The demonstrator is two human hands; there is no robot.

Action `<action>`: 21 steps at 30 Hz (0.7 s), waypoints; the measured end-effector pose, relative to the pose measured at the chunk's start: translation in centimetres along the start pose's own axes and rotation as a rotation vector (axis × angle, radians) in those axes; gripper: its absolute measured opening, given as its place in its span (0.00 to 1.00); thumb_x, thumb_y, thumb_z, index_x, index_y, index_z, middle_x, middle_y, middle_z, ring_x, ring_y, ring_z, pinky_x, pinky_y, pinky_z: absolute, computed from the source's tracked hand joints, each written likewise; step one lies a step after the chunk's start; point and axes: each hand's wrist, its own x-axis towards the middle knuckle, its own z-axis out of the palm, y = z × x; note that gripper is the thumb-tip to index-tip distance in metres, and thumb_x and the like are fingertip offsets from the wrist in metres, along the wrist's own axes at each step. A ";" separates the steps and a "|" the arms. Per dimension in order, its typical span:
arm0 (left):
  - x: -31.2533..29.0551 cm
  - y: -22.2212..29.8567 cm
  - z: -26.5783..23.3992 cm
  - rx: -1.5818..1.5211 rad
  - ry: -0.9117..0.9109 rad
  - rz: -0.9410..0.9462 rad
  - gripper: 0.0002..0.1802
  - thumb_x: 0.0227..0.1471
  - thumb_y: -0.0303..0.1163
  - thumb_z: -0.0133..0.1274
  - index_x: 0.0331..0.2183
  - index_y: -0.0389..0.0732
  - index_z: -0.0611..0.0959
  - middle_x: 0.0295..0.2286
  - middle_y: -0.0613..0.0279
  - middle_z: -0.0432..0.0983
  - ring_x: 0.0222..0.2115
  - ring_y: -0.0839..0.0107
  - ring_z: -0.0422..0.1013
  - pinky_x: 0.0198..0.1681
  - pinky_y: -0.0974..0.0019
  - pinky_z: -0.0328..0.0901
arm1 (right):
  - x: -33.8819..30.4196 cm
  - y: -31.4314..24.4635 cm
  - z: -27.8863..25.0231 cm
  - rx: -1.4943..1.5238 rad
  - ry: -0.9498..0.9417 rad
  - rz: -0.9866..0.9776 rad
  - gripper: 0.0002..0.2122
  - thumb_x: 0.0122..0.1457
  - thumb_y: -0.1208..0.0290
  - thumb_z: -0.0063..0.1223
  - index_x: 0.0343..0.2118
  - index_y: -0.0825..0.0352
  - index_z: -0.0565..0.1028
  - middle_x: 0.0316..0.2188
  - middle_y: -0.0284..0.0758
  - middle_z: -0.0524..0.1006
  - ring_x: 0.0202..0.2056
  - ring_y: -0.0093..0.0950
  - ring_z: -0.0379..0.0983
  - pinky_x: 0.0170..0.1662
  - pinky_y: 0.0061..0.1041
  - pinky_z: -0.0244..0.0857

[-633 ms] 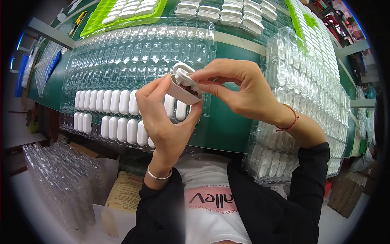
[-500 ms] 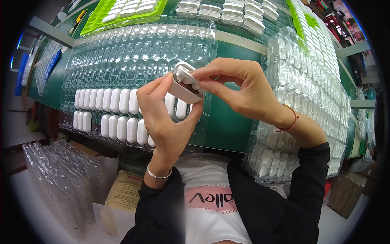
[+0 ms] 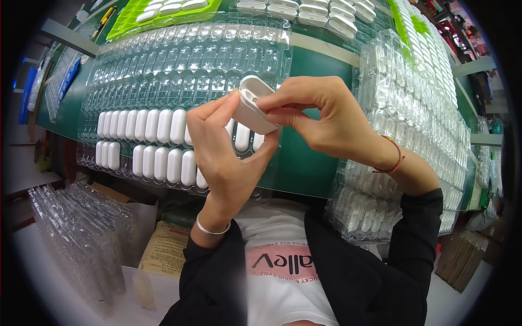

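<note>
A white earbud charging case [image 3: 253, 118] with its lid raised is tilted above the clear plastic tray. My left hand [image 3: 222, 146] grips the case by its two ends, between thumb and fingers. At the case's mouth, the pinched thumb and index finger of my right hand [image 3: 329, 117] press on the inner insert, whose near side they hide. Below and left of my hands, rows of closed white cases [image 3: 159, 126] stand in the tray [image 3: 163, 60]; its farther pockets hold none.
Stacked clear trays [image 3: 380, 136] with white parts rise on the right. Open cases [image 3: 312, 12] lie at the far side, beside a lime-green tray [image 3: 117, 30] of white pieces. Folded clear trays [image 3: 76, 239] stand low on the left, near a tan sack [image 3: 166, 250].
The white insert, which stuck up out of the case shell, now sits down inside it. My right fingers have stayed at the opening, and the lid now stands open behind them.
</note>
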 end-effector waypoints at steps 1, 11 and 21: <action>0.0 0.0 0.0 0.001 -0.001 0.006 0.36 0.29 0.24 0.72 0.45 0.34 0.75 0.39 0.53 0.71 0.40 0.58 0.69 0.43 0.59 0.66 | 0.0 0.2 0.0 -0.026 0.003 -0.032 0.09 0.48 0.84 0.56 0.34 0.70 0.81 0.29 0.40 0.81 0.30 0.31 0.79 0.34 0.22 0.71; -0.2 -0.1 0.0 -0.040 -0.058 0.014 0.36 0.30 0.24 0.71 0.45 0.33 0.74 0.39 0.52 0.70 0.39 0.58 0.68 0.42 0.60 0.66 | 0.0 -0.1 -0.6 -0.282 -0.057 -0.124 0.08 0.47 0.81 0.59 0.32 0.69 0.81 0.28 0.41 0.79 0.28 0.34 0.77 0.30 0.27 0.67; -0.7 1.4 -0.4 -0.136 0.089 -0.054 0.43 0.33 0.24 0.72 0.50 0.35 0.65 0.45 0.51 0.64 0.44 0.59 0.65 0.49 0.59 0.63 | -0.6 -0.5 -0.2 0.540 -0.336 0.370 0.16 0.63 0.59 0.54 0.40 0.70 0.78 0.30 0.30 0.79 0.32 0.18 0.75 0.37 0.22 0.70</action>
